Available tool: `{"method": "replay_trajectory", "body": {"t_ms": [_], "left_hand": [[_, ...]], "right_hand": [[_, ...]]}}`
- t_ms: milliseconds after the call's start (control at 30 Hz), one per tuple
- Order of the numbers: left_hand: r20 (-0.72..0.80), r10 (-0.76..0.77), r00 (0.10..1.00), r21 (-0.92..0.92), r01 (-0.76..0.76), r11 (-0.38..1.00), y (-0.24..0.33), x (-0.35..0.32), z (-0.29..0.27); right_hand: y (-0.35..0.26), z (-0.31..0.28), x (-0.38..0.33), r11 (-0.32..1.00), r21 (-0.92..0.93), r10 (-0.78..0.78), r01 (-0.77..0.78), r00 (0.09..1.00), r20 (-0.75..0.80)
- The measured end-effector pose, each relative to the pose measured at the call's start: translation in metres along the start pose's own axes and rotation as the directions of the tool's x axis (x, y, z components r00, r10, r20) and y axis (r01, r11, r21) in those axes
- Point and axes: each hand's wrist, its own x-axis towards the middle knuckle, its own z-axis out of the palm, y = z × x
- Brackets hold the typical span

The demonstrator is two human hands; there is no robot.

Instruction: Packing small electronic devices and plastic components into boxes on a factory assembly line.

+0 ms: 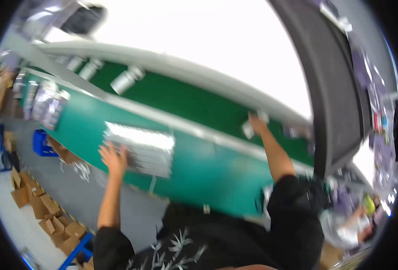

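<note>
Silver pack (145,150) flat on the teal worktop (208,180), on the near side of the pale rail (199,131), far right corner closest to it. Left hand (113,157) at the pack's left end: fingers spread apart, touching the near left edge, with no closed grasp to be seen. White bottle (248,130) just across the rail, on the green belt (185,101), partly covered by the right hand (256,123); fingers over it, too blurred to tell how far open or whether gripping. Likeliest trouble, by judgement: bottle tipping or rolling, from an off-centre nudge by the fingers; pack skewing away from the rail, from one-sided pressure at its left end. Long axis of the pack roughly along the rail, slightly askew; no telling front from back. Bottle slanted, apparently base toward the rail, neck away. Farther out: more bottles (126,81) across the rail, leftward; wrapped containers (50,105) near its left end; well apart on the near side, blue crate (43,144) and cardboard boxes (50,207).
</note>
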Motion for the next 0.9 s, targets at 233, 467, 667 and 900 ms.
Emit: {"method": "replay_trajectory", "body": {"t_ms": [233, 467, 667, 900], "left_hand": [[-0.708, 0.704, 0.045, 0.157, -0.963, 0.22, 0.178, -0.046, -0.365], [-0.617, 0.432, 0.658, -0.228, -0.674, 0.703, 0.39, 0.171, -0.478], [-0.604, 0.504, 0.618, 0.126, -0.55, 0.826, 0.428, 0.205, -0.472], [-0.548, 0.834, -0.068, 0.581, -0.748, 0.321, 0.143, -0.095, -0.43]], "right_hand": [[-0.082, -0.128, 0.0, 0.937, -0.041, -0.298, 0.346, 0.858, 0.418], [0.021, -0.142, -0.068, 0.943, 0.185, -0.323, 0.276, 0.891, 0.32], [-0.163, -0.201, -0.021, 0.905, 0.406, -0.245, 0.124, 0.934, 0.261], [-0.197, -0.235, -0.079, 0.849, 0.527, -0.048, -0.032, 0.989, 0.138]]}}
